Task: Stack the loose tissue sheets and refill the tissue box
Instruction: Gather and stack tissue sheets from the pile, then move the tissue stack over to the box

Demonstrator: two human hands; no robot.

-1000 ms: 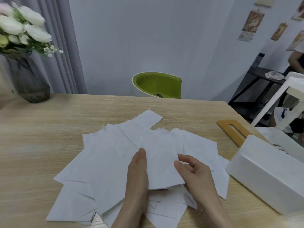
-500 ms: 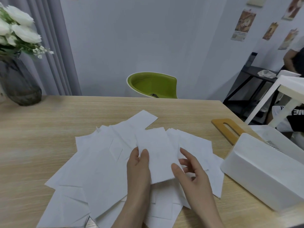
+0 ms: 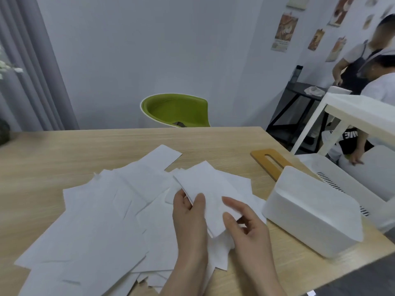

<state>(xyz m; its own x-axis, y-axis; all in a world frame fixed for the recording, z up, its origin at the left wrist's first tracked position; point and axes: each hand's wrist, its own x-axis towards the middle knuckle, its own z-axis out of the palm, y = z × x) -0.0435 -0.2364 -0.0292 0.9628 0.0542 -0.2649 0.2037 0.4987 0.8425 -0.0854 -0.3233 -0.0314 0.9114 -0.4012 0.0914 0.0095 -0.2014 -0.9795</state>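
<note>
Several loose white tissue sheets [image 3: 102,216] lie spread in a messy overlap across the wooden table [image 3: 64,150]. My left hand [image 3: 190,218] pinches the near-left edge of one tissue sheet [image 3: 209,189], which is lifted and tilted above the pile. My right hand [image 3: 245,227] is at that sheet's right edge, thumb on top and fingers curled under it. The white tissue box [image 3: 310,212] stands open-side down at the right, close to my right hand. Its wooden lid [image 3: 271,162] with a slot lies flat behind it.
A white perforated bin [image 3: 352,184] sits right of the box at the table edge. A green chair [image 3: 177,110] stands behind the table. A dark vase [image 3: 3,133] is at the far left. People stand near a white shelf [image 3: 359,112] at the right.
The held sheet has risen off the pile and shifted toward the right, both hands moving with it. The camera has swung right, so the vase has slid almost out of view.
</note>
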